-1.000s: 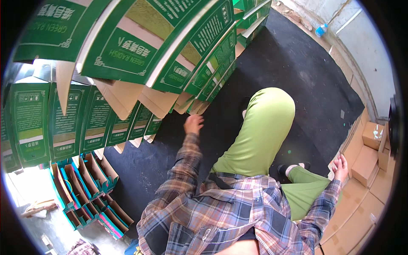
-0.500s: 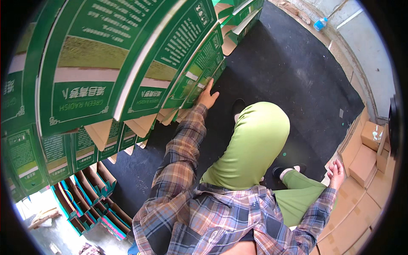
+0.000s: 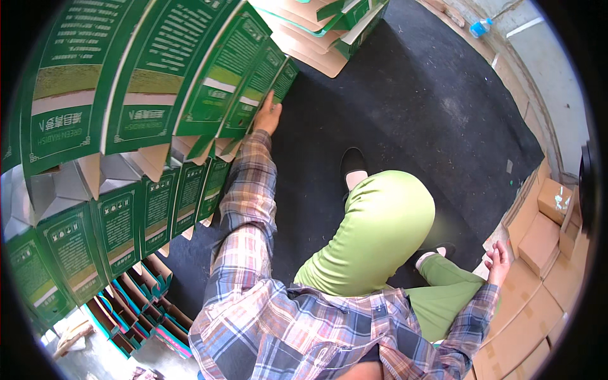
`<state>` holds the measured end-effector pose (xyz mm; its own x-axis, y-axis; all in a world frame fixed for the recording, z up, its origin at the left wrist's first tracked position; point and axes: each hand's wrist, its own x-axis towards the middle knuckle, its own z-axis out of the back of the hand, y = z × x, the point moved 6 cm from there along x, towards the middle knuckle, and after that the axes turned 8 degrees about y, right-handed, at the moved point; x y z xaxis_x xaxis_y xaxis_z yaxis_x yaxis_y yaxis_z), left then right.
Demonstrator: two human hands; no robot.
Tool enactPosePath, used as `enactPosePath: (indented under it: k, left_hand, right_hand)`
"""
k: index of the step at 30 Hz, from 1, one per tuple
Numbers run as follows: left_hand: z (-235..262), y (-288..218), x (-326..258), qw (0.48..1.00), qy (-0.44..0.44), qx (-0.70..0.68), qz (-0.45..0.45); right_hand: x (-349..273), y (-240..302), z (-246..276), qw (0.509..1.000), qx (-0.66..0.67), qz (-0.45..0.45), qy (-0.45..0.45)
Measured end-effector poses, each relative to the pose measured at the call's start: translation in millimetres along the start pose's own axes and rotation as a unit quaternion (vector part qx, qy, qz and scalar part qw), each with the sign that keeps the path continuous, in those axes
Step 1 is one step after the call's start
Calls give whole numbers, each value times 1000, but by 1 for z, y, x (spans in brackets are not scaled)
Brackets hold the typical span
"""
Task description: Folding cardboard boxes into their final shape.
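My left hand (image 3: 268,116) lies against the end of a row of upright green printed cardboard cartons (image 3: 218,82). Its fingers are stretched along the end carton and the thumb stands apart. Brown bottom flaps (image 3: 152,159) hang from that row, over a lower row of green cartons (image 3: 118,212). Over on the right, my right hand (image 3: 498,261) hangs near stacked brown boxes (image 3: 538,246). Nothing shows in it, and its fingers are apart and slightly bent.
More green cartons with pale flaps (image 3: 316,47) are stacked at the far end. Narrow cardboard trays with teal edges (image 3: 142,304) stand at the lower left. Black matting (image 3: 437,107) covers the floor around my feet. A blue bottle (image 3: 481,28) lies by the far wall.
The upper row of green cartons has shifted left with my left hand against it. A gap to the far stack has widened, and the lower row shows more. My right hand stays about where it was.
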<state>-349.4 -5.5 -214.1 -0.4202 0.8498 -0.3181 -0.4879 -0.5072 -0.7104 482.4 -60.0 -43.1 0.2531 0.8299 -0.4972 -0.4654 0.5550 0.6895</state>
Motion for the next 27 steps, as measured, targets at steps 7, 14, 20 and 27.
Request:
enactPosePath:
  k: [7,14,20,27]
  left_hand:
    - [41,18,33,997,-22,63,24]
    - [13,24,53,998,24,15,47]
    - [-23,16,17,982,75,-43,171]
    - [-31,-143,-76,964,220,-145,-29]
  right_hand:
    - [2,-3,1,1000,-18,-16,-3]
    - [-27,32,21,999,-30,-7,-33]
    - [-64,52,96,990,-12,30,-135]
    - [-106,-104,156,961,122,-23,-247]
